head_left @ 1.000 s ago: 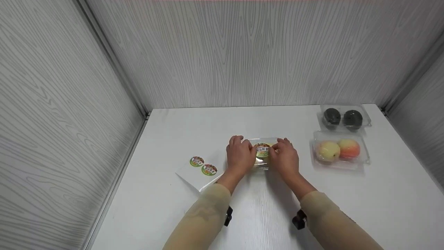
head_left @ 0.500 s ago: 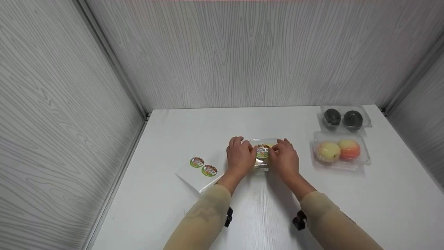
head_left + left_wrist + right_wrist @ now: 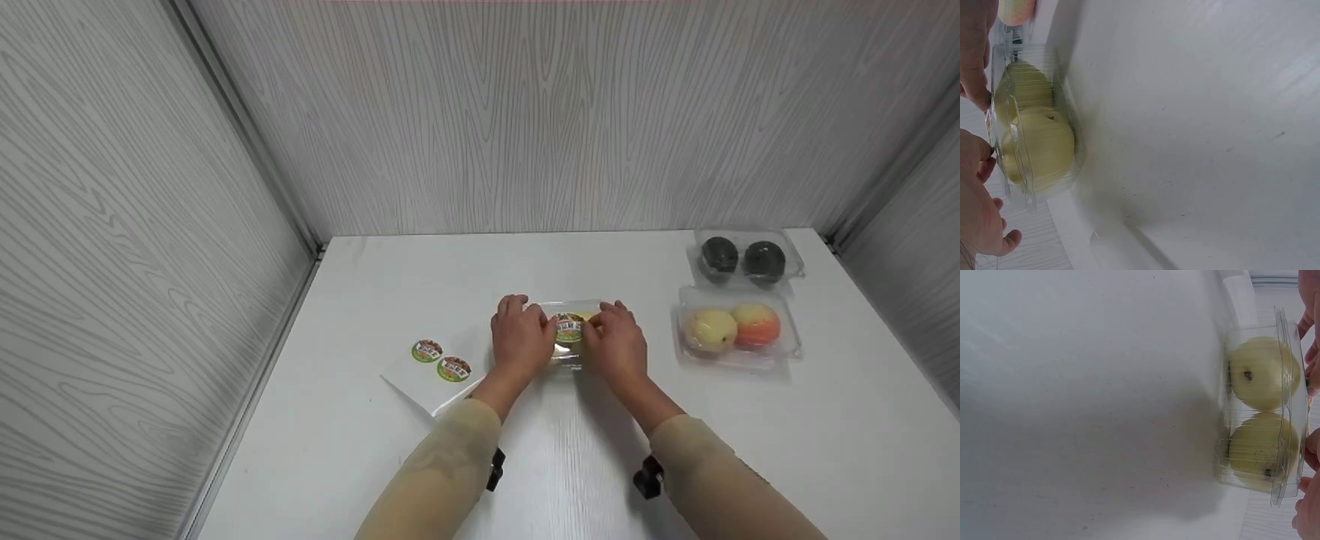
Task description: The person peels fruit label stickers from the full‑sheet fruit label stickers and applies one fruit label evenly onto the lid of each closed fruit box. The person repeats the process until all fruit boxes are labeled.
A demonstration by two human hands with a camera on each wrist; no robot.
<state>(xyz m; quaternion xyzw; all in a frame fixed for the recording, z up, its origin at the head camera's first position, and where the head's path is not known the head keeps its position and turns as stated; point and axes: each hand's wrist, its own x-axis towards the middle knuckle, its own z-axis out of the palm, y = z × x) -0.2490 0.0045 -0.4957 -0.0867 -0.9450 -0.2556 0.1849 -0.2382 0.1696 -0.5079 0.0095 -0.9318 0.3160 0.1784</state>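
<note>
Round label (image 3: pixel 568 328), seemingly illegible, is pinched at its edges by left hand (image 3: pixel 519 336) and right hand (image 3: pixel 618 342).

The head view looked forward and down from well above the white tabletop (image 3: pixel 420 281), while the two wrist views, turned sideways, looked low across it, much closer, sharing the near side of the clear box (image 3: pixel 1287 405) seen small from above.

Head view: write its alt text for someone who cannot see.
A person's left hand and right hand hold a round sticker atop a clear box. A sheet with two stickers lies left, two fruit boxes right.
</note>
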